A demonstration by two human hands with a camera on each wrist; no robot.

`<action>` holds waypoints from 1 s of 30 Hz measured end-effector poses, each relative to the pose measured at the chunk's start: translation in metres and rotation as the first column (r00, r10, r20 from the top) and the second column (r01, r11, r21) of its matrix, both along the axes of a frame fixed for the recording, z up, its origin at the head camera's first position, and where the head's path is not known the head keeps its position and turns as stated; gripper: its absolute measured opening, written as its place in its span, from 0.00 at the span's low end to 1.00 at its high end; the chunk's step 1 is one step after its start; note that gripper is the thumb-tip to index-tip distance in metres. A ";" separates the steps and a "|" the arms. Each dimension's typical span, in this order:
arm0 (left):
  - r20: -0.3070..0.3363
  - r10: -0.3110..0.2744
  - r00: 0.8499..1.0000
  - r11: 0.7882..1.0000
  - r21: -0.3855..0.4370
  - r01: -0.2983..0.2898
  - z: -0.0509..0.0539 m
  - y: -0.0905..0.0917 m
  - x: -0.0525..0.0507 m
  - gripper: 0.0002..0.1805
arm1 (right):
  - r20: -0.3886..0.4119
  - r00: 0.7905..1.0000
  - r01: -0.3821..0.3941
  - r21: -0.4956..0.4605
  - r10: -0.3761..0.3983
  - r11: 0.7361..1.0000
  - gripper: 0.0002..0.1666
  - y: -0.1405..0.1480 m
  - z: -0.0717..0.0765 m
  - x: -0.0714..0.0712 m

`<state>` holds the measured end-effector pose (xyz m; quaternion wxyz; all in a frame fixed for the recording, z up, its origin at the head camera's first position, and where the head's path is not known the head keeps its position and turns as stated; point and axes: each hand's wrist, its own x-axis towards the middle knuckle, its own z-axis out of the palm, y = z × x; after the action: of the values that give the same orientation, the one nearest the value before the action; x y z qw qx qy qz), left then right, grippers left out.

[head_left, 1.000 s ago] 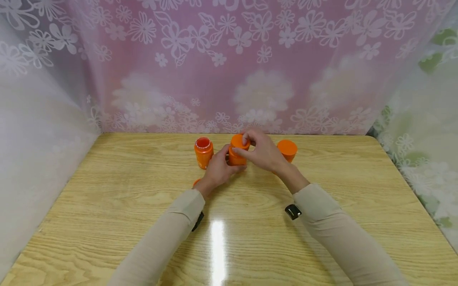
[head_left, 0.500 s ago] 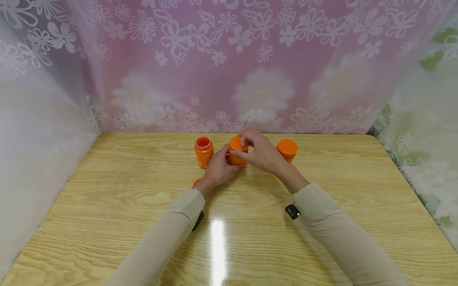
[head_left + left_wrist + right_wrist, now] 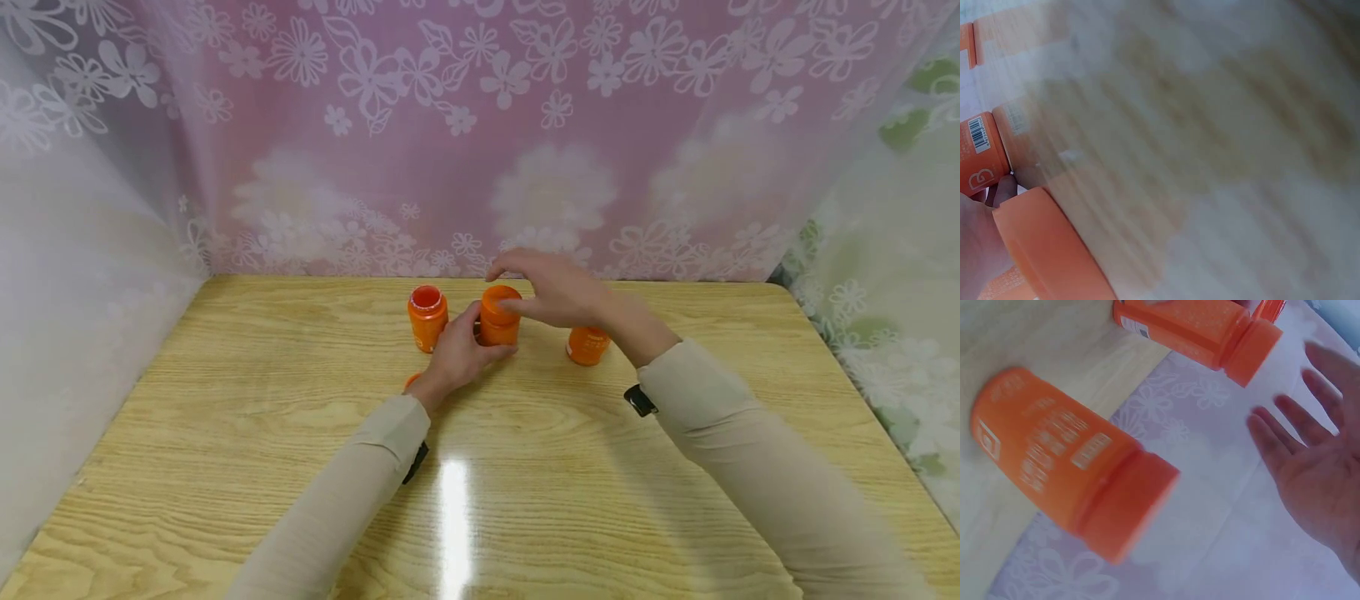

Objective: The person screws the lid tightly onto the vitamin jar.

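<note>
Three orange plastic bottles stand in a row on the table. My left hand (image 3: 459, 354) grips the middle bottle (image 3: 498, 333) around its body; its cap (image 3: 1254, 353) is on. Apart from that cap, my right hand (image 3: 558, 287) hovers up and to the right, fingers spread and holding nothing. The left bottle (image 3: 427, 325) has no cap, and whitish residue rings its mouth. The right bottle (image 3: 587, 346) wears its cap (image 3: 1130, 506) in the right wrist view; the right forearm hides its top in the head view. A loose orange cap (image 3: 1054, 244) lies by my left wrist.
The wooden table (image 3: 315, 467) ends at a pink flowered curtain (image 3: 360, 183) just behind the bottles. Pale curtains also hang on the left and right sides. Light glares off the table between the forearms.
My right hand has let go of the middle bottle's cap and moved up and right, its fingers spreading. That cap sat higher and off-centre one second ago. My left hand keeps its grip.
</note>
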<state>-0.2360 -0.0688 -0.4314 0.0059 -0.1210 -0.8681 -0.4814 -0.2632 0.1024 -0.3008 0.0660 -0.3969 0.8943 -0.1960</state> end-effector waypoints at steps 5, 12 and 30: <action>-0.001 0.001 1.000 1.000 -0.013 -0.001 -0.001 -0.001 -0.001 0.30 | 0.053 0.995 -0.097 0.185 0.089 0.978 0.26 -0.012 0.008 -0.004; 0.006 0.000 1.000 1.000 -0.027 0.001 -0.001 -0.001 -0.001 0.32 | 0.116 0.992 -0.085 0.298 0.053 0.951 0.27 -0.026 0.011 -0.008; 0.001 0.006 1.000 0.998 -0.055 -0.006 0.001 0.000 -0.001 0.32 | 0.111 0.994 -0.055 0.367 0.015 0.929 0.25 -0.035 0.016 -0.008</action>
<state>-0.2370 -0.0689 -0.4302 0.0034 -0.1181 -0.8813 -0.4576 -0.2717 0.0669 -0.2850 0.1906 -0.3821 0.9032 -0.0440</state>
